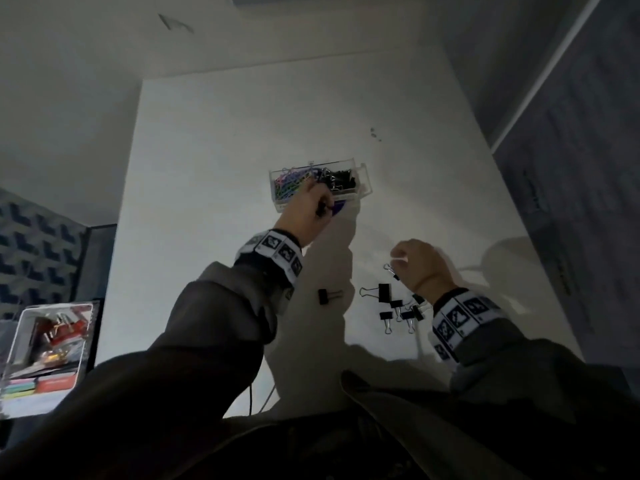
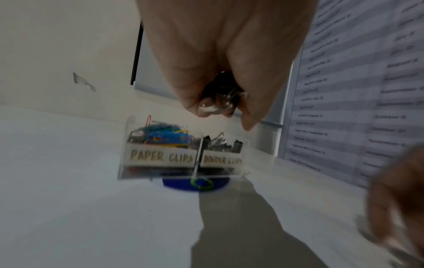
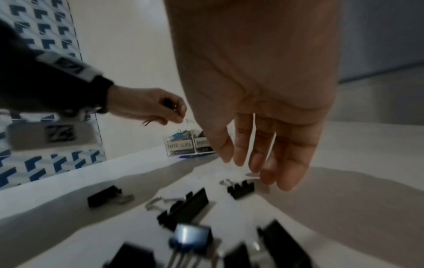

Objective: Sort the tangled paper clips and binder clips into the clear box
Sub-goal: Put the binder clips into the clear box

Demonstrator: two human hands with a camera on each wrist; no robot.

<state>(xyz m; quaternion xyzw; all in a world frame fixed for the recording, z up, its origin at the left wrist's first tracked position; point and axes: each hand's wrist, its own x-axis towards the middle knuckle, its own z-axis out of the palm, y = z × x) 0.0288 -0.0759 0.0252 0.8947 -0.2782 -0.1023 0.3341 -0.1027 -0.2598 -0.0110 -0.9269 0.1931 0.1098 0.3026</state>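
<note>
White table: left hand over clear box, fingers clenched round binder clip. Right hand relaxed, ungripping, above loose binder clips.

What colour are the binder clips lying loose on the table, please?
Black with silver wire handles; the binder clips show best in the right wrist view.

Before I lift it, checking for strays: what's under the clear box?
Under the clear box, a blue disc with a green-yellow ring pokes out at the front edge. The rest is covered.
</note>
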